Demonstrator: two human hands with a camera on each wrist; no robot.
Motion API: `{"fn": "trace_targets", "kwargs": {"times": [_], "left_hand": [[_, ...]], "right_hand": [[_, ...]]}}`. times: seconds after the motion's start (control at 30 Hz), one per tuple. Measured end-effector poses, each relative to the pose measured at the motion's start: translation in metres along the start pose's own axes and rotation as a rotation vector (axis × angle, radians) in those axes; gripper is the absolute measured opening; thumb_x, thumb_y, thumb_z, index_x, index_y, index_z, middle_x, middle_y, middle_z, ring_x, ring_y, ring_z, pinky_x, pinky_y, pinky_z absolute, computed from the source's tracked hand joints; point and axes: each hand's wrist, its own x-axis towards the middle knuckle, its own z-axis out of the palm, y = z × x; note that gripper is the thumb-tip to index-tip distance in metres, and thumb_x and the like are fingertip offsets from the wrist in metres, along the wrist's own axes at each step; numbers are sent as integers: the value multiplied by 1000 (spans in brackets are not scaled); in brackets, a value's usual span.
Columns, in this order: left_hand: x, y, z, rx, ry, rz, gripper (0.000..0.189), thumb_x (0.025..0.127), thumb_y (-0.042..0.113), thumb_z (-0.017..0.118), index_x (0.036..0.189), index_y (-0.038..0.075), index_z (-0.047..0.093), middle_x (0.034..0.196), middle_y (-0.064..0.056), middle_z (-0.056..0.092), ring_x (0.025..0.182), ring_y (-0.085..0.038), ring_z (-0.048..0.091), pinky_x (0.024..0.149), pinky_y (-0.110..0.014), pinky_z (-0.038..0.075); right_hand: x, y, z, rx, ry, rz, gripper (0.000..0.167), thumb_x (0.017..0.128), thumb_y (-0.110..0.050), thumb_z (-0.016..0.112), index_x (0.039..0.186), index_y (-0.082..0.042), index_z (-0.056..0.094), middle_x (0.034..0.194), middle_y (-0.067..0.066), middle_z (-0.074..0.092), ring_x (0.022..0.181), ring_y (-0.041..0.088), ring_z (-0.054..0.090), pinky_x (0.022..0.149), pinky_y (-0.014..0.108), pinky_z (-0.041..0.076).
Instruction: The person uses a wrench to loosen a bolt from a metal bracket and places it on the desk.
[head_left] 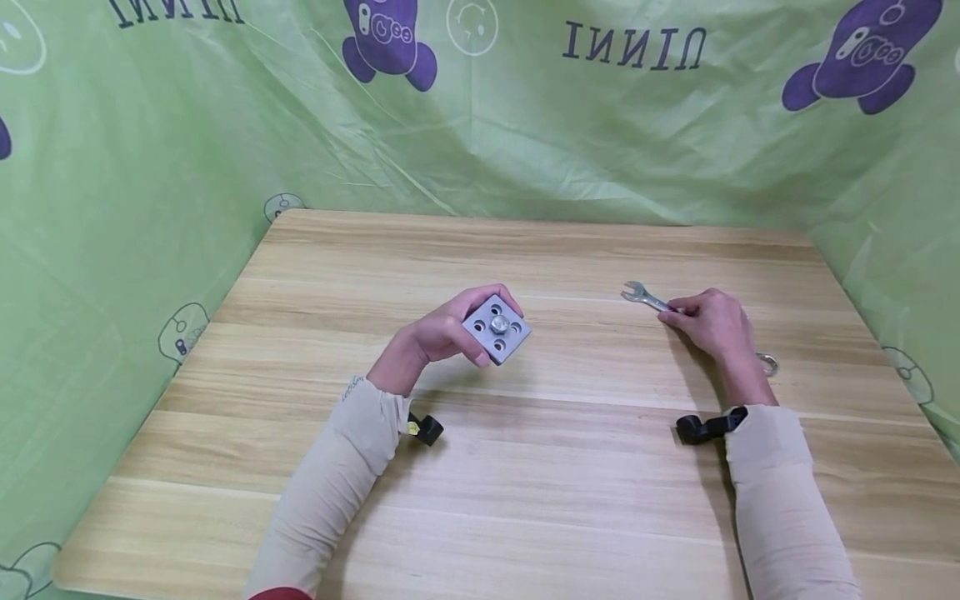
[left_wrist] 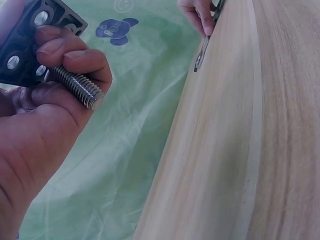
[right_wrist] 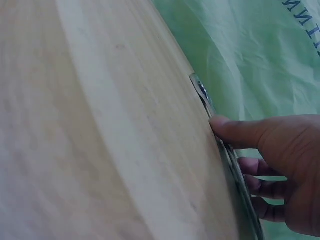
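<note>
My left hand (head_left: 450, 327) grips a square grey metal plate (head_left: 512, 343) above the middle of the table. Several holes surround a bolt head (head_left: 500, 324) at the plate's centre. In the left wrist view the bolt's threaded shank (left_wrist: 80, 87) sticks out behind the plate, with curled fingers around it. Over to the right, my right hand (head_left: 716, 325) pinches a silver combination wrench (head_left: 647, 297) between thumb and fingers. Its open end points left, away from the hand; the ring end (head_left: 768, 363) shows beyond the wrist. The wrench lies on or very close to the tabletop.
The light wood table (head_left: 525, 492) spans most of the head view. A green printed curtain (head_left: 480, 150) hangs along its back and sides. Black wrist camera mounts (head_left: 427, 429) jut out from both sleeves just above the wood.
</note>
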Motion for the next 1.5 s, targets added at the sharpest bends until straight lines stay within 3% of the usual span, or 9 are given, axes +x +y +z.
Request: {"fn": "trace_targets", "kwargs": {"times": [0.13, 0.23, 0.33, 0.47, 0.57, 0.63, 0.87, 1.13, 1.5], "left_hand": [[2, 1, 3, 48, 72, 5, 61, 55, -18, 65, 109, 8, 52, 95, -2, 65, 80, -17, 65, 70, -29, 58], [5, 1, 5, 98, 145, 26, 63, 56, -19, 66, 112, 5, 50, 95, -1, 65, 81, -16, 65, 72, -28, 57], [6, 0, 6, 138, 223, 53, 65, 58, -19, 68, 116, 2, 48, 97, 0, 64, 82, -15, 67, 73, -27, 57], [8, -1, 8, 175, 312, 81, 70, 60, -19, 70, 122, -1, 45, 100, -2, 63, 84, -15, 68, 74, -27, 59], [10, -3, 10, 219, 366, 94, 73, 61, -18, 72, 127, -4, 43, 104, -8, 61, 85, -15, 68, 74, -28, 60], [12, -4, 11, 270, 397, 100, 75, 61, -17, 74, 129, -5, 42, 106, -12, 60, 86, -15, 67, 75, -28, 60], [18, -6, 12, 497, 511, 119, 77, 61, -9, 80, 129, -3, 44, 115, -23, 60, 93, -22, 64, 81, -27, 57], [18, -8, 18, 722, 629, 119, 73, 65, 1, 84, 128, 2, 48, 116, -21, 64, 94, -28, 65, 76, -28, 55], [21, -7, 24, 840, 620, 126, 71, 66, 6, 82, 128, 2, 47, 111, -22, 68, 92, -30, 68, 75, -33, 57]], "right_hand": [[0, -7, -10, 31, 14, 20, 57, 91, -47, 67, 125, -2, 67, 114, 29, 69, 104, 45, 61, 78, 54, 46], [-1, -24, -19, 70, 72, 10, 55, 94, -46, 63, 125, -1, 67, 110, 28, 69, 97, 41, 62, 72, 45, 45], [-4, -50, -25, 156, 136, -70, 43, 96, -38, 64, 116, 0, 71, 96, 22, 71, 79, 26, 62, 63, 29, 44], [-10, -92, -25, 325, 148, -210, 30, 96, -27, 66, 109, -1, 74, 89, 19, 73, 70, 3, 56, 57, 14, 43], [-16, -122, -21, 414, 119, -290, 27, 97, -23, 65, 109, -1, 74, 91, 18, 74, 70, -1, 56, 60, 12, 45], [-22, -142, -18, 444, 81, -320, 27, 98, -24, 63, 108, -1, 74, 91, 16, 74, 73, 3, 58, 62, 14, 47], [-31, -192, -5, 430, -95, -285, 32, 98, -38, 62, 98, -8, 71, 81, 7, 66, 72, 18, 55, 64, 28, 46], [-30, -210, 9, 340, -148, -203, 42, 94, -54, 59, 82, -14, 64, 71, 0, 56, 64, 18, 49, 57, 30, 40], [-30, -213, 19, 320, -35, -255, 37, 95, -45, 62, 75, -14, 60, 65, 0, 52, 61, 18, 48, 55, 30, 37]]}}
